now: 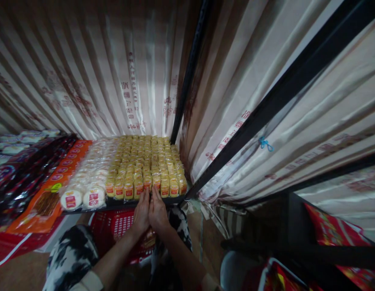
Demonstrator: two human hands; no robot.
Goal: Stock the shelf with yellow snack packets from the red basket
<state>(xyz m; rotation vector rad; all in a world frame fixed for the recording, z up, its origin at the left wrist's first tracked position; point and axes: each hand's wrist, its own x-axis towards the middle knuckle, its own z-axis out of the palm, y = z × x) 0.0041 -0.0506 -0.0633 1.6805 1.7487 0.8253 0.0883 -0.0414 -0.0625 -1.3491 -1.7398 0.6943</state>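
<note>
Rows of small yellow-wrapped snack packs (142, 165) with red labels stand tightly packed on a dark shelf. At their front edge my left hand (142, 210) reaches in with its fingers stretched forward, touching the lower front of the packs. My right hand (157, 211) lies right beside it, fingers also extended against the front row. The two hands touch along their thumb sides. Whether a pack is pinched between them is hard to make out.
White round packs (95, 196) in clear wrap, an orange snack bag (48, 202) and dark red packages (32, 169) lie to the left. Below is a red basket (114, 226). Black frame bars (251, 121) cross before pale printed curtains (139, 81). Red bags (333, 226) are at right.
</note>
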